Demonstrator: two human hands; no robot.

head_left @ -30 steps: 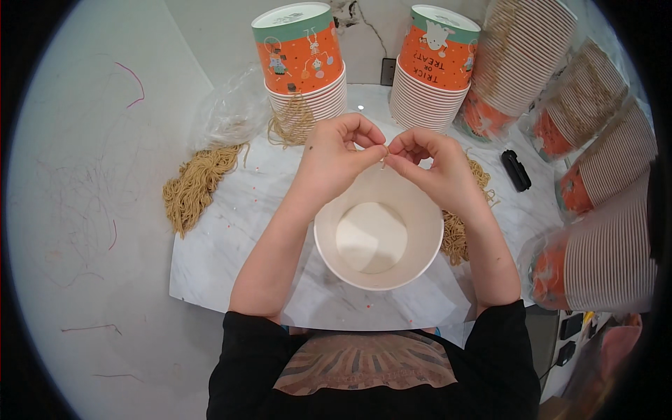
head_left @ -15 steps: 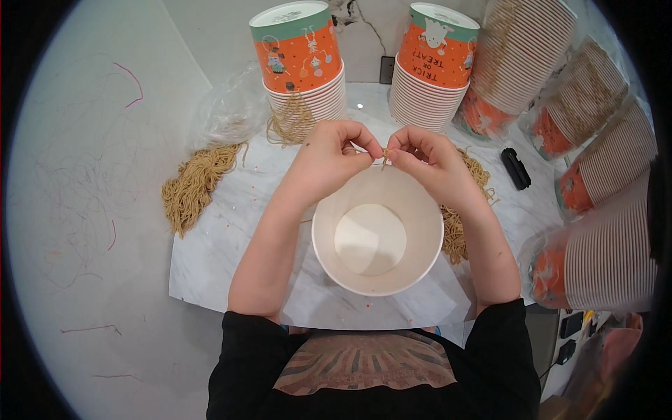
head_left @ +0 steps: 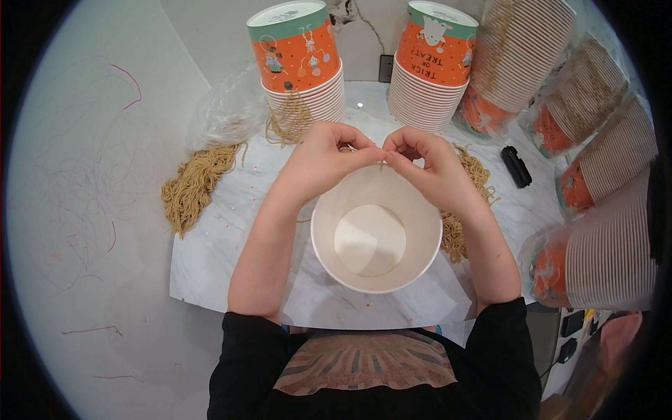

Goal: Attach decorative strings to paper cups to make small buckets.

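White paper tub (head_left: 350,269), mouth up, sits near the front of the desk (head_left: 224,259), between the forearms, bare white inside. Short bit of tan cord (head_left: 382,166) at its far rim, between the two hands — mostly hidden by the fingertips. Left hand (head_left: 332,154): thumb and forefinger pinching at the cord, other fingers curled under. Right hand (head_left: 427,164): thumb and forefinger also pinching at it from the other side, fingertips of both hands meeting or nearly so; exact contact too small to tell. Right of the tub, a loose heap of tan cord (head_left: 453,238) lies partly behind the right forearm. Left on the desk, a thick tan hank (head_left: 192,185), with a crumpled clear bag (head_left: 227,115) just behind it. More cord (head_left: 287,120) hangs against the left tub stack (head_left: 297,52), orange and green, upside down; the right tub stack (head_left: 434,52), similar, stands beside it, a gap between. Far right — several plastic-wrapped tub stacks (head_left: 605,245), tilted, and a small black object (head_left: 516,168) on the desk near them. Scribbled pale wall (head_left: 84,182) at far left.
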